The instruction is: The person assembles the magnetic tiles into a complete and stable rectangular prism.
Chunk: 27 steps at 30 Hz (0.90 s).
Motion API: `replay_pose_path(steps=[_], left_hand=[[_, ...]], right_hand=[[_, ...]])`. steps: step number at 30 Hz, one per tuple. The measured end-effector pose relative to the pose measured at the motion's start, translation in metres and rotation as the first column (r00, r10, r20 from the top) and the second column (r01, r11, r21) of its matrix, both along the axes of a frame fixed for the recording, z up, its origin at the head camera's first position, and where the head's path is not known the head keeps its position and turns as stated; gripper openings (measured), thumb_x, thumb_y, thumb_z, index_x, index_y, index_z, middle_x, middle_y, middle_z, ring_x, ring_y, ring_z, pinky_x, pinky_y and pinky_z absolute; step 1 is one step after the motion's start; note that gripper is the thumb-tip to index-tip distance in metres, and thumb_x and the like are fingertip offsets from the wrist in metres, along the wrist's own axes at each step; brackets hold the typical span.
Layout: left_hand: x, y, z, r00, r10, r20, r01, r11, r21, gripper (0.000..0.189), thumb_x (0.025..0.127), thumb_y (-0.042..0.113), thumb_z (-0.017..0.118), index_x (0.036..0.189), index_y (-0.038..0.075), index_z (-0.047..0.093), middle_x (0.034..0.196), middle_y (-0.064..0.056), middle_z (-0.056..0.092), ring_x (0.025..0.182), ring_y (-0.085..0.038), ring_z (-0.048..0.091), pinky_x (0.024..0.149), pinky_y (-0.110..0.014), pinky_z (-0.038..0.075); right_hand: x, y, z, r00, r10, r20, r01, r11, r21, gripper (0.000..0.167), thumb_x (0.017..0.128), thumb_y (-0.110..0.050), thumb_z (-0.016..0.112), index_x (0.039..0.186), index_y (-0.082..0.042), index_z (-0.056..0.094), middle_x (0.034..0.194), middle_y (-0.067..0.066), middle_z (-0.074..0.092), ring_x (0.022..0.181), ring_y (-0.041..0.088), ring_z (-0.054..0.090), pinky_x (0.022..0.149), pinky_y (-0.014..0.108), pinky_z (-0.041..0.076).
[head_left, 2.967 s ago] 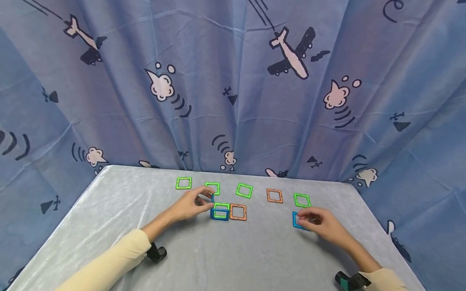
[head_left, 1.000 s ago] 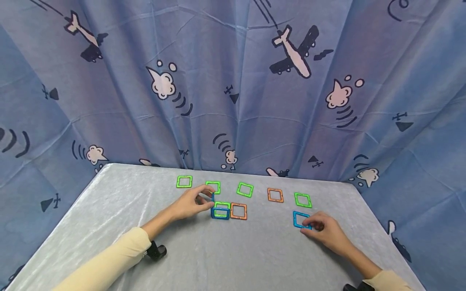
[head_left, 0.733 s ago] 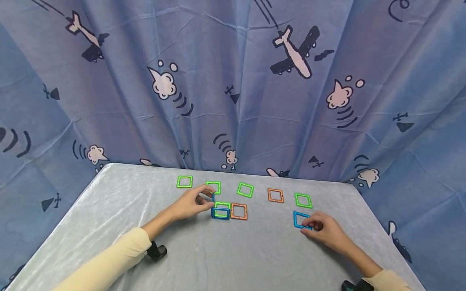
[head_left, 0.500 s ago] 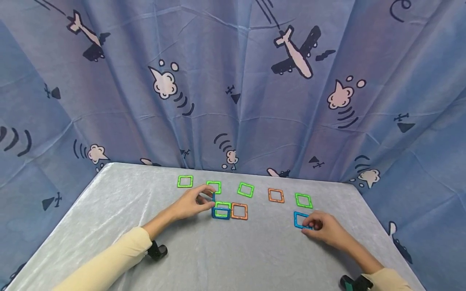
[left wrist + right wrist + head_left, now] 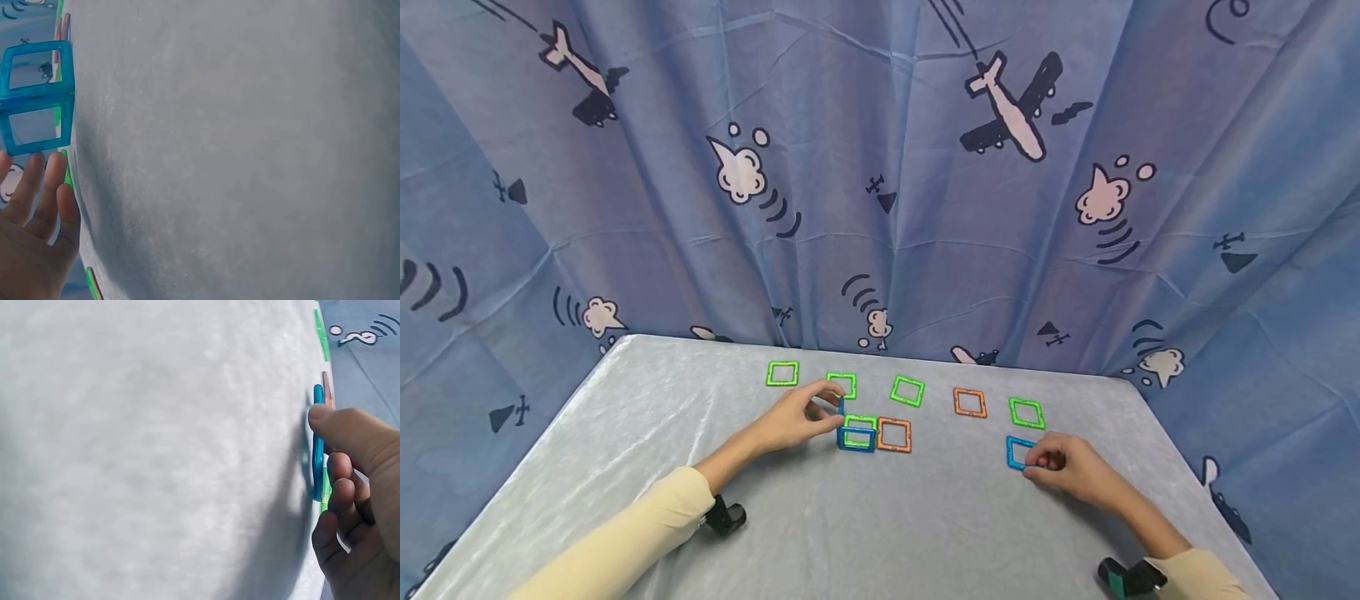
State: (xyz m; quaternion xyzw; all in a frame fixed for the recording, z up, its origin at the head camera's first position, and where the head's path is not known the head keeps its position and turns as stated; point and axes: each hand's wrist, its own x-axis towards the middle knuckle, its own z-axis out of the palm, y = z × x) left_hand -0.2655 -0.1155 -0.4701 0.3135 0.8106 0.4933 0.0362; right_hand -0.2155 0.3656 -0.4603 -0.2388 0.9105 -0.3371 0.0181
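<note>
In the head view, my left hand (image 5: 797, 414) pinches an upright blue square magnetic tile (image 5: 841, 406) between thumb and fingers. This tile stands at the left edge of a flat green tile (image 5: 861, 419). A second blue tile (image 5: 857, 450) stands up along the green tile's near edge, and an orange tile (image 5: 894, 451) lies against its right side. The left wrist view shows the two blue tiles (image 5: 37, 95) joined, fingertips at the lower one. Farther right, my right hand (image 5: 1075, 468) pinches a blue tile (image 5: 1011, 453) at its near right corner, thumb (image 5: 350, 430) on top.
Behind the hands lies a row of flat square tiles: green tiles (image 5: 783, 384) at the left, middle and right, and an orange one (image 5: 970, 415) among them. A pale cloth covers the table (image 5: 865, 533). A blue patterned curtain (image 5: 820, 208) hangs behind it.
My right hand has shifted from the blue tile's middle to its near right corner, and its thumb has closed onto the tile. The left hand and its tiles have stayed in place.
</note>
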Motion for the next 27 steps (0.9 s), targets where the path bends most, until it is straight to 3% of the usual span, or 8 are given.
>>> replay_pose_path(steps=[10,19,27], left_hand=[[0.0,0.001,-0.001,1.0,0.004,0.006,-0.004,1.0,-0.009,0.041,0.098,0.017,0.072,0.132,0.001,0.058,0.119,-0.015,0.066,0.091,-0.021,0.07,0.075,-0.037,0.056],[0.0,0.003,-0.002,1.0,0.016,0.01,-0.016,1.0,-0.007,0.041,0.097,0.018,0.073,0.131,0.001,0.058,0.118,-0.016,0.066,0.091,-0.022,0.07,0.078,-0.037,0.056],[0.001,0.002,0.0,1.0,0.013,0.008,-0.013,1.0,-0.012,0.04,0.098,0.017,0.072,0.131,0.001,0.058,0.119,-0.015,0.066,0.091,-0.021,0.07,0.082,-0.039,0.056]], right_hand=[[-0.005,-0.003,0.012,0.995,0.032,-0.093,-0.034,0.999,-0.024,0.012,0.086,-0.005,0.082,0.085,-0.011,0.072,0.077,-0.007,0.054,0.069,0.007,0.05,0.056,0.025,0.043],[-0.011,-0.015,0.025,0.996,0.027,-0.091,-0.031,0.998,-0.046,0.013,0.087,-0.005,0.081,0.088,-0.016,0.073,0.077,-0.006,0.055,0.069,0.008,0.05,0.055,0.026,0.043],[-0.019,-0.036,0.032,0.986,0.091,-0.139,-0.1,0.993,-0.062,0.012,0.088,-0.006,0.081,0.088,-0.016,0.074,0.077,-0.008,0.055,0.069,0.008,0.052,0.057,0.025,0.044]])
